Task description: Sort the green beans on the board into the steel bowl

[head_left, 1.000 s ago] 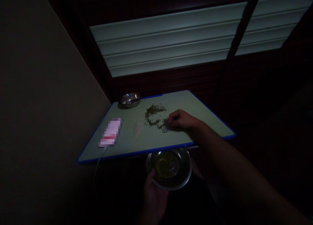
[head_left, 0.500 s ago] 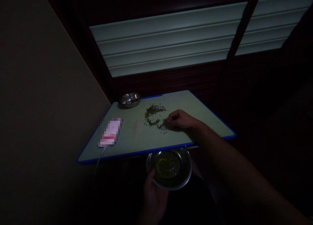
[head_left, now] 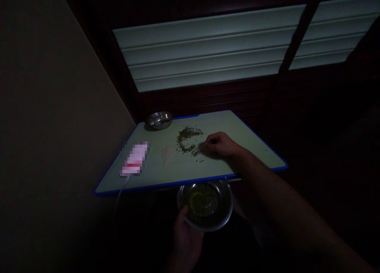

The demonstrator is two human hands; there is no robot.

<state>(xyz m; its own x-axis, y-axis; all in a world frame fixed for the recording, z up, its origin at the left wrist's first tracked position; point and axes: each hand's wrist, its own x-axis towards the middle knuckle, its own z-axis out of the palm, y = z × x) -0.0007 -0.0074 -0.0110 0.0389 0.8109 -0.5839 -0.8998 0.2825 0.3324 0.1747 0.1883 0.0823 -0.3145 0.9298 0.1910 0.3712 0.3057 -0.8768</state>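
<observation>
My left hand [head_left: 187, 235] grips a metal bowl [head_left: 228, 213] by its near left rim, thumb over the edge, just below the table's front edge. Small green beans [head_left: 203, 199] cover the bowl's bottom. Over the table my right hand [head_left: 220, 143] is closed, its fingertips pinched together at the right side of some scattered beans [head_left: 184, 137]. A pale, see-through bit shows under the fingertips, too dim to name. The scattered beans lie in a rough C shape, with a whitish patch among them.
The pale table [head_left: 249, 162] has a blue rim. A second metal bowl [head_left: 159, 121] stands at its back left corner. A blurred-out phone [head_left: 135, 159] with a white cable [head_left: 119, 193] lies at the left. Behind is a dark wooden front with light slatted panels [head_left: 208, 47].
My right hand has barely moved, its fingertips still pinched beside the beans. The bowl stays in my left hand. The view has shifted slightly.
</observation>
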